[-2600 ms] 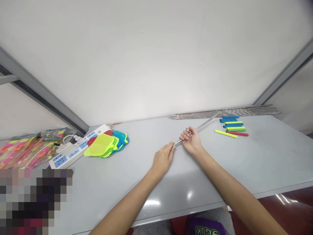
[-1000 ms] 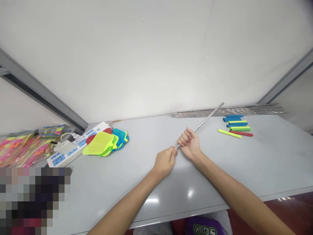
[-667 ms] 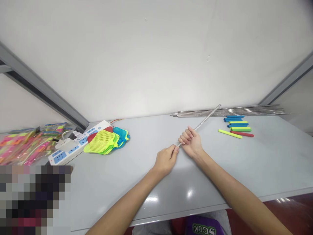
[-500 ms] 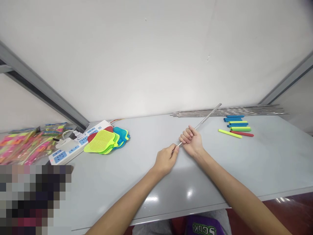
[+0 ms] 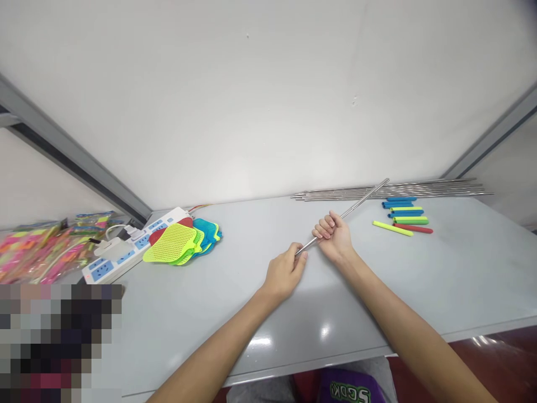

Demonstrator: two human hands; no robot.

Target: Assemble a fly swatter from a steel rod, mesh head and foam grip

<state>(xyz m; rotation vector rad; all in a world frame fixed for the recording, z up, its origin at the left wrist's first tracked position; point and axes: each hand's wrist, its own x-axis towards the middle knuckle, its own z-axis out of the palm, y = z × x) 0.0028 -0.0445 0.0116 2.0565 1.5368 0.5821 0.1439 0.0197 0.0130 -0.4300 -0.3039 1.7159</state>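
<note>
The right hand [image 5: 333, 238] was clenched in a fist around a steel rod [image 5: 361, 201], fingers wrapped over the polished, slender shaft, wrist turned inward. The rod was held at centre frame, clear of the table and tilted, its upper tip pointing to the upper right and its lower end reaching toward the left hand [image 5: 285, 273]. That hand's fingers were curled at the rod's lower end, with the forearm angled in from the lower left (whether this was a firm grasp or only contact, the view did not settle). Both forearms extended from the bottom edge of the frame.

A bundle of similar steel rods [image 5: 335, 195] lay along the far edge of the pale, glossy table [image 5: 461, 268]. Below it at right lay soft foam tubes [image 5: 405, 212] in blue, green, yellow and red. At left were stacked plastic mesh fly swatters [image 5: 170, 243], a white power strip [image 5: 103, 271] with blue panels and, at far left, bright plastic packets [image 5: 46, 252].
</note>
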